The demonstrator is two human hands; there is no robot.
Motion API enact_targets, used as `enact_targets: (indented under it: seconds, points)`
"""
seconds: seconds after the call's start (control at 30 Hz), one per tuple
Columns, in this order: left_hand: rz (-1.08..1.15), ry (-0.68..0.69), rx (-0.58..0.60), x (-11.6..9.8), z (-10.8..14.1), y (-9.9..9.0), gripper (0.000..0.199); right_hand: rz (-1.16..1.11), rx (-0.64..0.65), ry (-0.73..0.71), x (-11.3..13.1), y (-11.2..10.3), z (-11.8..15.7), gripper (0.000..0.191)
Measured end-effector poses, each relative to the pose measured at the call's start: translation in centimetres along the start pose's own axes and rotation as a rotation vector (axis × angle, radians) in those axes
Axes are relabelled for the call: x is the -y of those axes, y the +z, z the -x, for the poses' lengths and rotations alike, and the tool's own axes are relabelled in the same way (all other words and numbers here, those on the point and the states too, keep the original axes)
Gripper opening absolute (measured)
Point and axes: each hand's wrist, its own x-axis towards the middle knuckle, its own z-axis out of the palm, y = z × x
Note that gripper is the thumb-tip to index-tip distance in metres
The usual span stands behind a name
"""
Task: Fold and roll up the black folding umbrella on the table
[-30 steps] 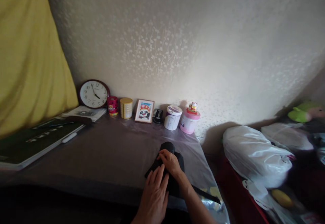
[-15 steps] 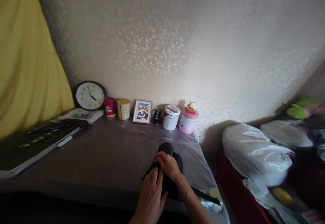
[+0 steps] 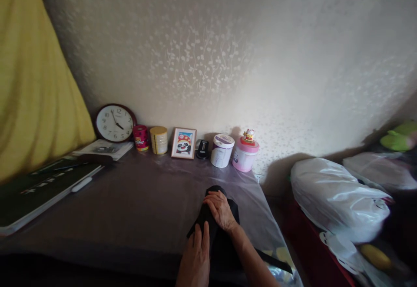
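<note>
Now the black fabric item (image 3: 224,244) sits on the surface (image 3: 146,200), on the near side of the pink tub (image 3: 245,156), its long axis apparently pointing tubward. Right hand (image 3: 219,209), nearer the tub, is right over its far end, fingers bent and close together; left hand (image 3: 197,252), farther from the tub, rests on it, fingers straight, slightly parted. Pinching fabric? Can't tell.

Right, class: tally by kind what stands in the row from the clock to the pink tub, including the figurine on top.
Clock: 1
Round containers (red can, yellow-lidded can, white tub, pink tub): 4
Picture frame: 1
Small black object: 1
Figurine: 1
Total: 8
</note>
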Motion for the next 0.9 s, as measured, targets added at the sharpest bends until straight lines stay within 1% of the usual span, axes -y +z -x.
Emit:
enact_targets:
  seconds: [0.13,0.23,0.27,0.33,0.4,0.43,0.47,0.57,0.63,0.7,0.77,0.83,0.9]
  points:
    - [0.013,-0.001,0.059,0.2,-0.1,-0.1,0.077,0.055,0.027,0.051,-2.4,-0.1,-2.7,0.034]
    - [0.065,-0.001,0.115,0.3,-0.3,-0.9,0.076,0.144,0.053,0.169,-3.5,-1.0,-4.0,0.032]
    - [0.084,-0.006,0.132,0.3,-0.3,-1.2,0.077,0.173,0.041,0.215,-3.5,-1.3,-4.1,0.031]
    - [0.122,-0.01,0.174,0.4,-0.4,-1.7,0.081,0.214,-0.045,0.274,-3.1,-2.1,-3.5,0.033]
    - [0.14,-0.006,0.211,0.4,-0.5,-2.2,0.089,0.211,-0.176,0.266,-1.9,-2.5,-2.1,0.034]
    - [0.137,-0.009,0.224,0.4,-0.5,-2.5,0.092,0.186,-0.232,0.227,-1.2,-2.5,-1.3,0.034]
    - [0.131,-0.014,0.235,0.3,-0.6,-2.8,0.095,0.143,-0.243,0.172,-0.5,-2.3,-0.4,0.033]
    - [0.108,-0.047,0.267,-0.2,-0.8,-3.9,0.098,0.081,-0.161,0.031,0.7,-1.3,1.1,0.029]
    - [0.105,-0.072,0.292,-0.6,-0.8,-4.6,0.095,0.099,-0.168,0.048,0.5,-0.8,1.0,0.029]
    - [0.115,-0.088,0.301,-0.9,-0.8,-5.3,0.091,0.113,-0.228,0.169,-0.7,-0.9,0.6,0.03]
    - [0.15,-0.081,0.296,-0.8,-0.7,-5.7,0.088,0.085,-0.308,0.362,-2.2,-1.8,0.7,0.03]
    - [0.196,-0.072,0.287,-0.6,-0.6,-5.8,0.086,0.026,-0.357,0.568,-3.6,-2.9,1.8,0.031]
    - [0.248,-0.074,0.279,-0.2,-0.6,-5.8,0.085,-0.019,-0.341,0.721,-4.5,-3.9,3.5,0.032]
